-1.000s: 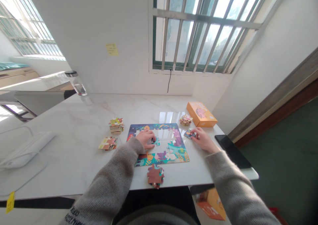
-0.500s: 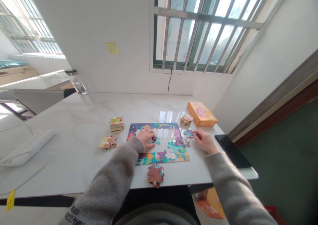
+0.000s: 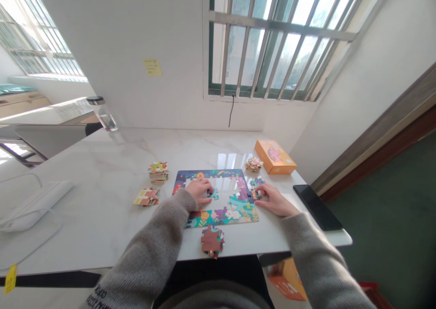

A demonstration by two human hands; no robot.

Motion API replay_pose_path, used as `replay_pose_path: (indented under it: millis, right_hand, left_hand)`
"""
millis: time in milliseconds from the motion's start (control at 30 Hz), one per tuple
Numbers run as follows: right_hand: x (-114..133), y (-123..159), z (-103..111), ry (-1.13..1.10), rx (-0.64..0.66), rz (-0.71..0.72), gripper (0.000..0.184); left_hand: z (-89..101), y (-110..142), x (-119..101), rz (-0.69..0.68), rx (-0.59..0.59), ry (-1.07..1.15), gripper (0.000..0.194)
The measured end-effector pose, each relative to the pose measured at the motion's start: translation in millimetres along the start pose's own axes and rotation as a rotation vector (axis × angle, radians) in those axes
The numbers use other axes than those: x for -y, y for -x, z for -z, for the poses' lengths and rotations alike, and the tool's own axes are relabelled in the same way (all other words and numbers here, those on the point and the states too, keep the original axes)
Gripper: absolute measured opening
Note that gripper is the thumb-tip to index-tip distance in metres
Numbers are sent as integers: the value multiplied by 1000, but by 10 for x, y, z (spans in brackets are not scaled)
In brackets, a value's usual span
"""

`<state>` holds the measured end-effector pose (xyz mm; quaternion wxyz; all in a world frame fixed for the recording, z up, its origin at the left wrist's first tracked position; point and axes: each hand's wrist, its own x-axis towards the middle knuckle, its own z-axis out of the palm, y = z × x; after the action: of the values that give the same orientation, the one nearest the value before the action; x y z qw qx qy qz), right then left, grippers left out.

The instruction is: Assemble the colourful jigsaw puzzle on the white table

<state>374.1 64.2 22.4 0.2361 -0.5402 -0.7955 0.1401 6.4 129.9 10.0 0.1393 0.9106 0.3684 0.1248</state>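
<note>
A jigsaw puzzle lies on the white table, its colourful border joined around an open middle. Inside that frame my left hand has its fingers curled over a teal puzzle piece, which they partly hide. Just beyond the puzzle's right edge, my right hand pinches a small dark, multicoloured puzzle piece between thumb and fingers. Another blue piece lies right above it. Close to the front table edge sits a pile of pieces with a brown one on top.
Left of the puzzle stand two stacks of pieces, a taller stack and a lower stack. A round pile is beside an orange box. A black tablet lies far right; a glass bottle stands back left.
My right hand has moved left and slightly down, from the blue piece to the piece against the puzzle's right edge. My left hand stays in place.
</note>
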Motion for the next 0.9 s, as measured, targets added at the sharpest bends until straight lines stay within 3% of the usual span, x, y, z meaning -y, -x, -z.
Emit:
replay_pose_path:
  millis: [333, 500, 700, 900]
  right_hand:
    - [-77, 16, -25, -460, 19, -146, 33]
    - [-32, -33, -19, -628, -49, -169, 35]
    - [408, -282, -167, -471, -74, -100, 27]
    - [859, -766, -472, -329, 49, 12, 12]
  left_hand:
    - [170, 143, -76, 130, 33, -119, 26]
    - [258, 311, -74, 215, 23, -96, 25]
    - [210, 284, 0, 188, -46, -84, 15]
    - [35, 163, 54, 96, -225, -30, 33]
